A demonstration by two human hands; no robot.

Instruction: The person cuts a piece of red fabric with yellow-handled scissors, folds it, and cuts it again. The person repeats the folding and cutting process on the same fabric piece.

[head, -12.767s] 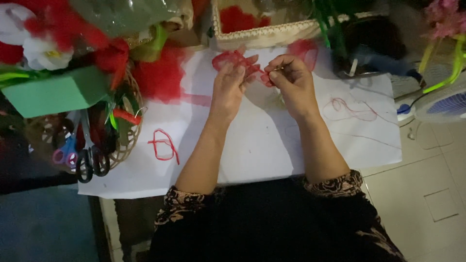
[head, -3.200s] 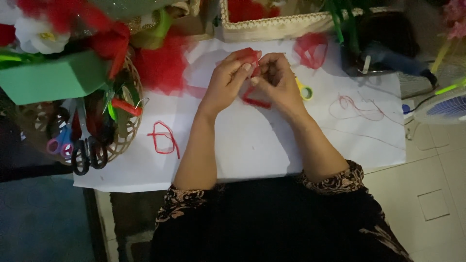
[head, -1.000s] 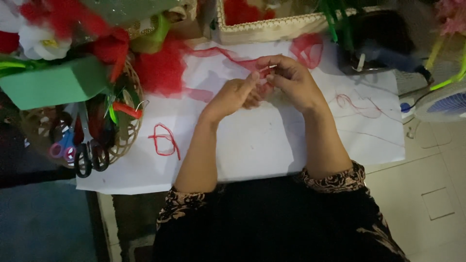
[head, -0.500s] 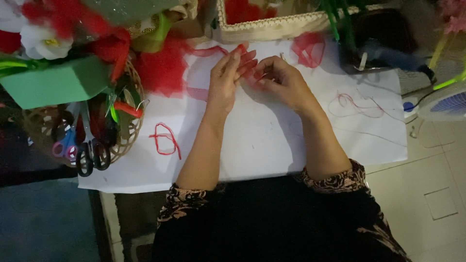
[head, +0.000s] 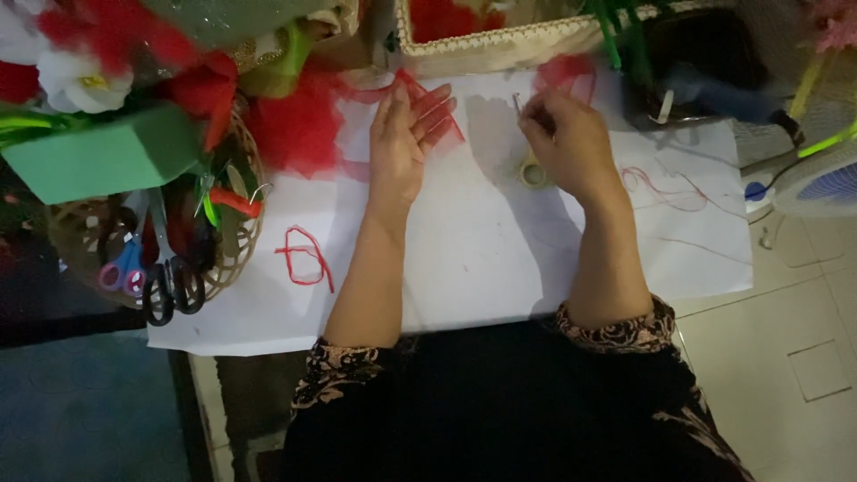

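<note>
Head view: left hand (head: 403,143) lies flat, fingers spread, pressing a red mesh strip (head: 428,98) onto the white paper (head: 464,259). Right hand (head: 564,147) pinches a thin wire (head: 518,105), fingers closed. Best practice: keep the strip taut while the wire is guided.

What the right hand (head: 571,143) pinches is too thin and blurred to tell, and that hand covers part of the tape roll (head: 533,172). The left hand (head: 406,134) lies over a red strip (head: 428,100), hiding its middle. The top edge cuts off the flowers (head: 80,54) and the trimmed box (head: 500,40), the right edge cuts the fan (head: 821,183), and the basket (head: 237,259) contents are a dim tangle.
</note>
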